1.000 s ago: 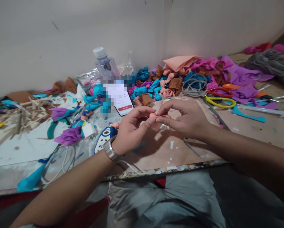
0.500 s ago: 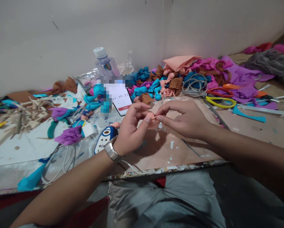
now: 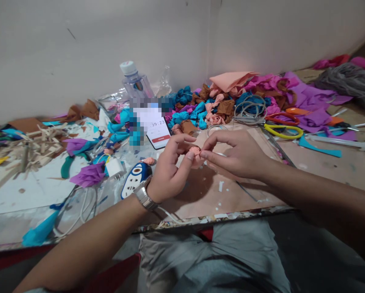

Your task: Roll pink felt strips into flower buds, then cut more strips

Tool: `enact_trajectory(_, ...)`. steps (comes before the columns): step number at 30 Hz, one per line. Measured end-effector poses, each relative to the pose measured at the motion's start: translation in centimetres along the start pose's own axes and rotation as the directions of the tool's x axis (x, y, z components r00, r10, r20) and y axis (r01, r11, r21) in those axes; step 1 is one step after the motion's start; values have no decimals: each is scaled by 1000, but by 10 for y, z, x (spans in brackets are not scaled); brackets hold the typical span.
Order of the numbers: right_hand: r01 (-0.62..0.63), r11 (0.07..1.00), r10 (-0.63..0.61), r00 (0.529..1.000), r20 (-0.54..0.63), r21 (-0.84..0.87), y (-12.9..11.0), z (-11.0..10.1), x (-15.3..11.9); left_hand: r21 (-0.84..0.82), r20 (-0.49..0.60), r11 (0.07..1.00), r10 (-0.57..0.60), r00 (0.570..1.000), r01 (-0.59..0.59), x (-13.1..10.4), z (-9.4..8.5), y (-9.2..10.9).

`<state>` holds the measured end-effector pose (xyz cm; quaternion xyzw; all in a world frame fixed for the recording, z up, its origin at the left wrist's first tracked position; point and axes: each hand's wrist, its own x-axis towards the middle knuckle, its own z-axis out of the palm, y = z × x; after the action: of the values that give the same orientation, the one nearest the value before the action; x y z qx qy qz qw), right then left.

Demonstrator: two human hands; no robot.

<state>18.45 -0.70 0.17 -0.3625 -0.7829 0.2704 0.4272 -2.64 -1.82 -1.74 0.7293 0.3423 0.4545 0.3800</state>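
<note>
A small rolled piece of peach crepe paper point(image 3: 195, 151) is between my two hands, above the brown board point(image 3: 206, 195). My left hand point(image 3: 171, 171), with a metal watch on its wrist, pinches the roll from the left between thumb and fingers. From the right, my right hand point(image 3: 235, 154) grips the paper's edge between thumb and index finger. Part of the peach paper hangs below the fingertips. Just behind my left hand lies a phone point(image 3: 159, 134) showing a timer.
A blue and white power strip point(image 3: 135, 179) and white charger point(image 3: 114, 167) lie left. Behind are a plastic bottle point(image 3: 136, 83) and a heap of coloured crepe paper point(image 3: 225, 108). Yellow-handled scissors point(image 3: 284, 132) lie right, wood sticks point(image 3: 38, 148) far left.
The fingertips of both hands have shifted slightly around the peach roll, and its spiral top now shows more. The strip that stretched toward my right fingertips is less visible.
</note>
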Motion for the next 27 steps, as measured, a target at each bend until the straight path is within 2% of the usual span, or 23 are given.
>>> enact_trajectory(5,-14,1000,13,1000,-15,-11,0,0,0,21,16,1000,17,1000,-17,0,-1,1)
enact_trajectory(11,-14,999,13,1000,-25,-51,2,2,-1,-33,52,999,-37,998,39,-1,1,0)
enact_trajectory(17,-10,997,9,1000,-18,-79,2,3,0,26,56,1000,-8,998,6,1,2,-5)
enact_trajectory(27,54,989,-54,999,6,-139,7,2,0,-59,48,994,-88,995,91,1,0,-5)
